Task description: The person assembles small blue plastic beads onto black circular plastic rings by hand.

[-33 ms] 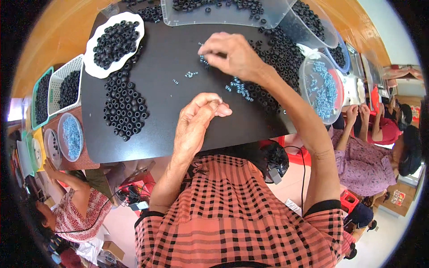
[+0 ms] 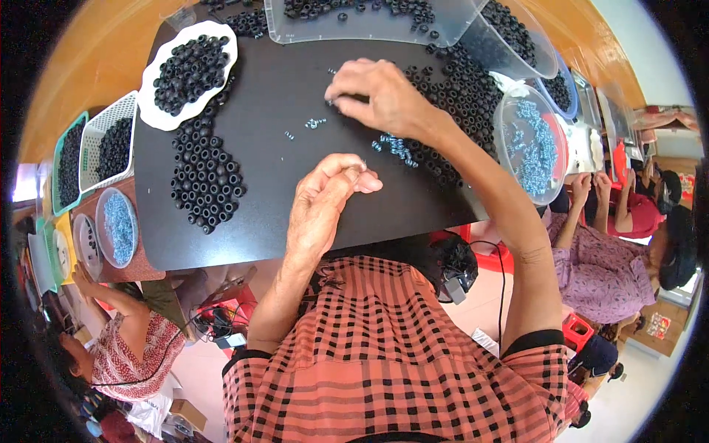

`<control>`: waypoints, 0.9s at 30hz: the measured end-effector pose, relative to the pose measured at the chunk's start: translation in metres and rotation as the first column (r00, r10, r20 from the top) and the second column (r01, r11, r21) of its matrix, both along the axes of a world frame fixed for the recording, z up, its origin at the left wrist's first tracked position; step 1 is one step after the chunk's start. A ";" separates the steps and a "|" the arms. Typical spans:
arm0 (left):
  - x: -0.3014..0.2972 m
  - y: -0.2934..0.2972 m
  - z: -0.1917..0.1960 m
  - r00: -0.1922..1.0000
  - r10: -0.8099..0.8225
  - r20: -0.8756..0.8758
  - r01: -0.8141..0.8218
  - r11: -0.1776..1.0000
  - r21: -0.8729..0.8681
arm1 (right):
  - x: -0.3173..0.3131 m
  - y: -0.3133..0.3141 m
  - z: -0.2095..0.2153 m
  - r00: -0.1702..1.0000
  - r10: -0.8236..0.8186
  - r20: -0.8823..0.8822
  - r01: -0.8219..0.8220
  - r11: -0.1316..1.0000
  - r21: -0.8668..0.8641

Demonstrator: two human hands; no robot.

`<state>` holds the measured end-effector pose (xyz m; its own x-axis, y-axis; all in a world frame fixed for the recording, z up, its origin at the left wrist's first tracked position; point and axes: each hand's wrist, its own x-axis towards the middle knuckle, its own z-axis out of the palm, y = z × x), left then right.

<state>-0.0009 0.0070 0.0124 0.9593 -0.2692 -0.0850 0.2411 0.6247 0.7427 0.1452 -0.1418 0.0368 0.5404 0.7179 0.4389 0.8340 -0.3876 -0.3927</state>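
Note:
My left hand [image 2: 325, 196] is held above the near middle of the dark table [image 2: 266, 140]. Its thumb and fingers press together in a pinch; a tiny pale speck shows at the fingertips, too small to name. Farther off, my right hand [image 2: 384, 96] reaches over the table with bent fingers, its tips blurred. Below those tips lie a few small shiny blue coiled pieces [image 2: 315, 123]. A larger little heap of the same blue pieces [image 2: 399, 148] lies under my right wrist. Black ring-shaped pieces with holes [image 2: 458, 111] are spread beside my right forearm.
More black rings [image 2: 207, 177] lie at left, below a heaped white scalloped plate [image 2: 151, 96]. Clear bins [image 2: 369, 31] stand at the back. Round tubs of blue pieces stand at right [image 2: 509, 177] and left [image 2: 118, 258]. Other people [image 2: 140, 354] sit on both sides.
My right hand has shifted very slightly, its fingertips drawing closer together above the blue pieces. My left hand has stayed in place.

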 end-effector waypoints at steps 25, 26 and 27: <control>0.002 0.000 -0.003 0.999 0.012 0.039 -0.014 0.999 0.050 | 0.037 -0.059 0.007 0.950 -0.295 -0.105 0.268 0.939 -0.214; 0.002 0.000 -0.002 0.999 0.012 0.042 -0.014 0.999 0.051 | 0.037 -0.060 0.007 0.950 -0.296 -0.103 0.270 0.939 -0.212; 0.002 -0.001 -0.002 0.999 0.018 0.042 -0.021 0.998 0.056 | 0.036 -0.060 0.005 0.955 -0.290 -0.067 0.268 0.936 -0.229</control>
<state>0.0011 0.0063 0.0109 0.9673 -0.2464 -0.0596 0.1975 0.5855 0.7862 0.1816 -0.2022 0.0421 0.7651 0.6030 0.2257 0.6414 -0.6832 -0.3491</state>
